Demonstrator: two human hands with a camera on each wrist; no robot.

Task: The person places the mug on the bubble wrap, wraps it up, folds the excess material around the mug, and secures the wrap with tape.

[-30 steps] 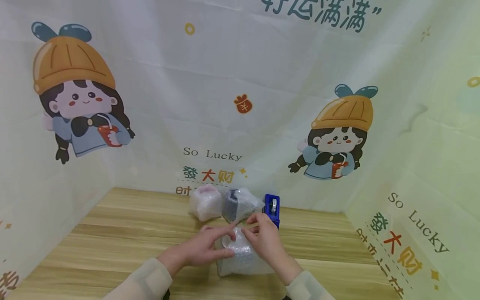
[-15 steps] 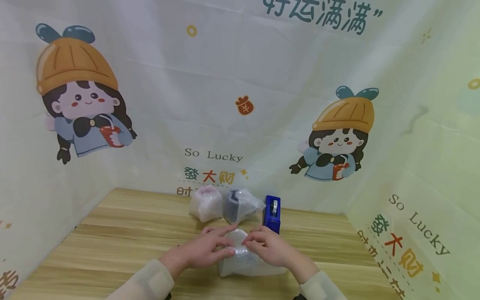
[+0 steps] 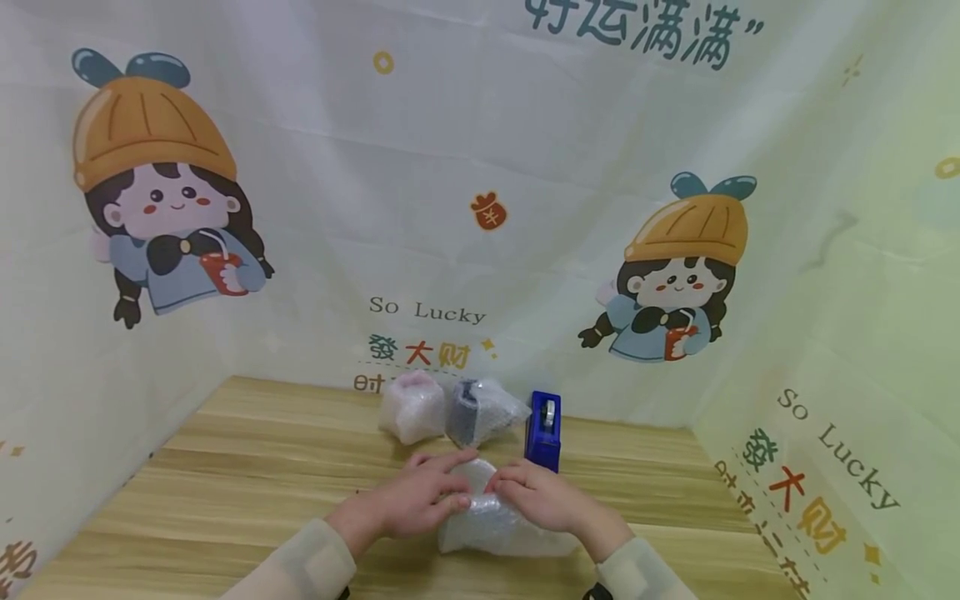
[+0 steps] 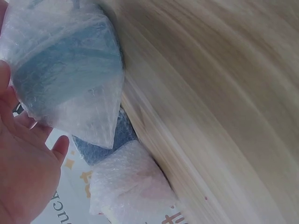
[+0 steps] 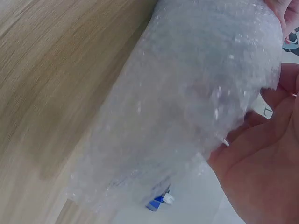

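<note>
On the wooden table in front of me lies a bubble-wrapped package (image 3: pixel 498 529), with a blue-green thing showing through the wrap in the left wrist view. My left hand (image 3: pixel 420 498) holds its upper left part, index finger stretched out and thumb on the near side. From the right, my right hand (image 3: pixel 546 500) pinches the top of the wrap with bent fingers. Up close, bubble wrap (image 5: pixel 187 93) hides some of the right fingertips. What the package holds is too blurred to name.
Behind the package stand a pinkish bubble-wrapped bundle (image 3: pixel 412 408) and a dark blue one (image 3: pixel 468 412). A blue tape dispenser (image 3: pixel 543 433) is to their right. Printed cloth (image 3: pixel 315 208) walls in the wooden table (image 3: pixel 262 467) at the back and sides.
My right hand has come down and slightly right onto the top of the wrap. More of the package's right end shows. My left hand has barely moved.
</note>
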